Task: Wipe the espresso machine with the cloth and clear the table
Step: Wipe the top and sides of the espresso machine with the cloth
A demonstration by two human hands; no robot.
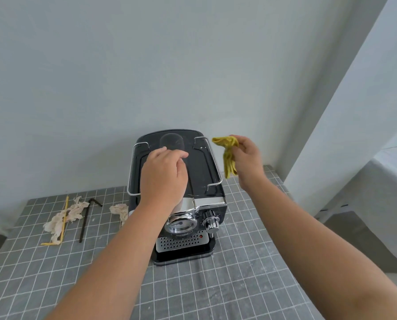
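A black espresso machine with chrome trim and a wire rail on top stands mid-table against the wall. My left hand hovers over its top with the fingers curled down and holds nothing that I can see. Whether it touches the top is unclear. My right hand is raised just right of the machine and pinches a crumpled yellow cloth, which hangs down beside the machine's right edge. Left of the machine lie crumpled tissue, a second tissue wad, a yellow straw and a black bent straw.
The table wears a grey cloth with a white grid. A pale wall rises right behind the machine. To the right, past the table's edge, stands a white-draped surface and the floor lies below it.
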